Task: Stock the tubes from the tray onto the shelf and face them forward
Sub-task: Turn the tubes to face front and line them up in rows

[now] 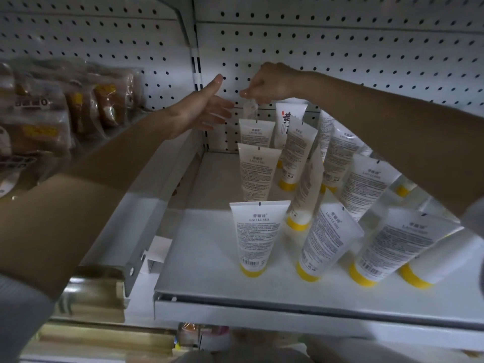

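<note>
Where the white pegboard back wall (366, 48) meets it, a white metal shelf (209, 271) runs out toward the viewer, dim at the rear and brightly lit at the front edge. To its left, a neighbouring bay holds blurred bags of brown goods (39, 113).

White tubes (327, 239) fill the centre and right of the shelf. Each rests on its yellow cap with the flat crimped end up, so the long axes run roughly vertical. Three stand one behind another in a left column, and the front tube (258, 237) is nearly upright. Those to its right lean, their tops tipped to the right and resting against one another. Nearly all show the fine-print side, with barcodes low on the front ones. One rear tube (285, 119) shows large dark characters.

Both bare forearms reach to the back of the shelf. The left hand (199, 111) hangs above the shelf's left rear, its grip spread, thumb raised and fingers straight, holding nothing. The right hand (269, 82) is just beside it, grip pinching a small pale translucent piece (250, 108) that hangs straight down above the rearmost tube of the left column. It is too blurred to identify.
</note>
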